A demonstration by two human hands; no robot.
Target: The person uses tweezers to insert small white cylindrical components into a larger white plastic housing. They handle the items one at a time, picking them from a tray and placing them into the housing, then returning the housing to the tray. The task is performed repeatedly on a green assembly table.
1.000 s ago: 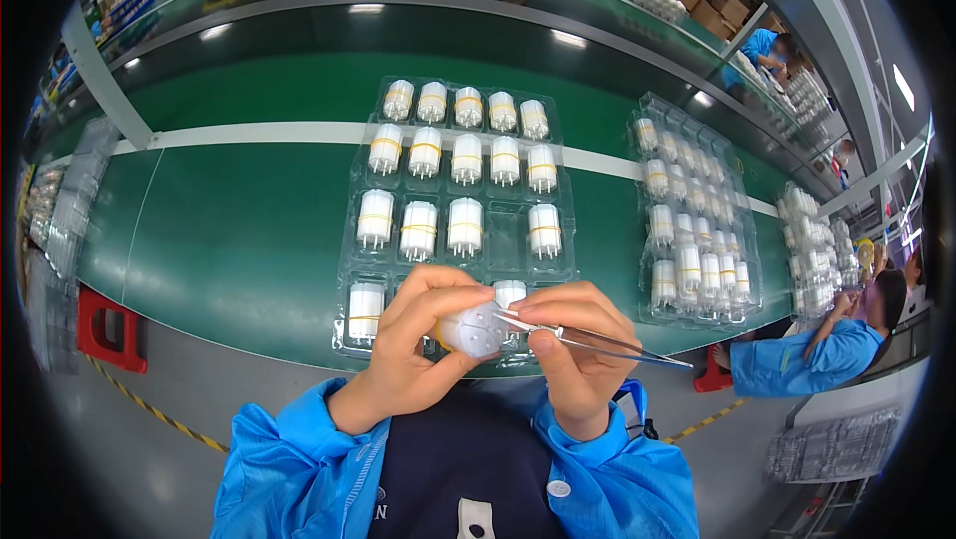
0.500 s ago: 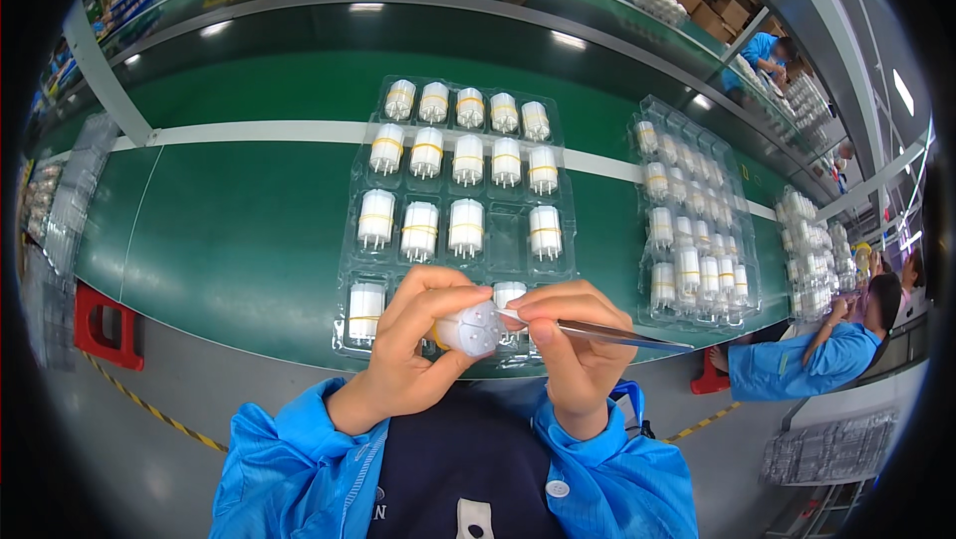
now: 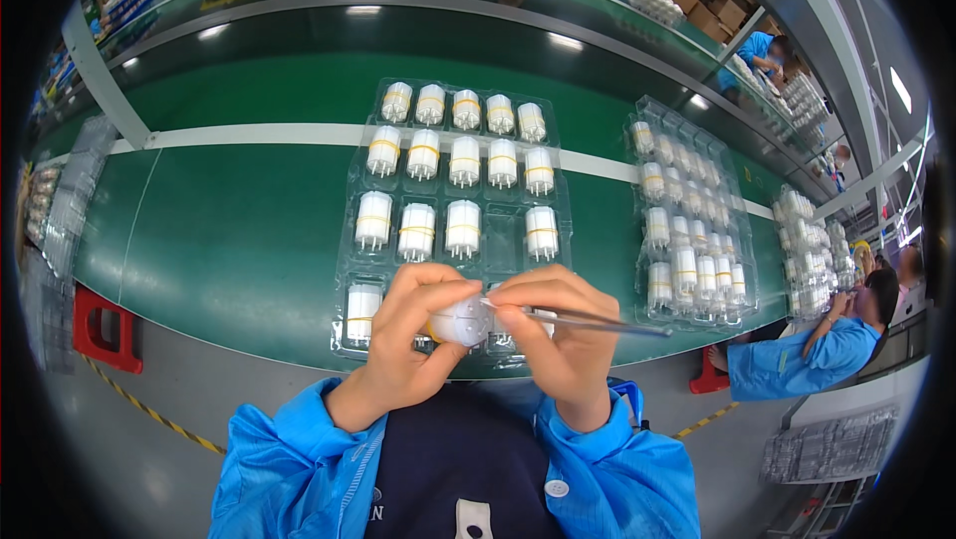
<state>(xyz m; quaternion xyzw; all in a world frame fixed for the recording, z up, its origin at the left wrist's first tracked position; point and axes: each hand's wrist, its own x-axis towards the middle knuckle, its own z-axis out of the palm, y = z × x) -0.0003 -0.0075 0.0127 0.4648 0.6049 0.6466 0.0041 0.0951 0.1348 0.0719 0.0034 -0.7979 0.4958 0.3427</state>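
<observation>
My left hand (image 3: 406, 335) grips a white cylindrical pronged unit (image 3: 461, 324) with a yellow band. Its round end, marked with small spots, is tilted toward my right hand. In my right hand (image 3: 558, 340), thumb and fingers pinch slim metal tweezers (image 3: 607, 324), whose back end sticks out to the right. A small white tip shows at the pinch, right against the unit's end; whether it is a separate piece I cannot tell. Beyond my hands lies a clear plastic tray (image 3: 510, 230) holding rows of similar banded white units (image 3: 463, 228), with one pocket vacant.
A second clear tray (image 3: 742, 190) of white units lies to the right, with stacked filled trays (image 3: 812, 250) past it. Red stools (image 3: 108, 328) stand under the green bench (image 3: 229, 240). A person in blue (image 3: 817, 350) sits at the right. Clear trays (image 3: 80, 190) are piled at the left.
My right hand has shifted left, closer to the unit, and the tweezers have moved with it. The unit in my left hand has turned a little.
</observation>
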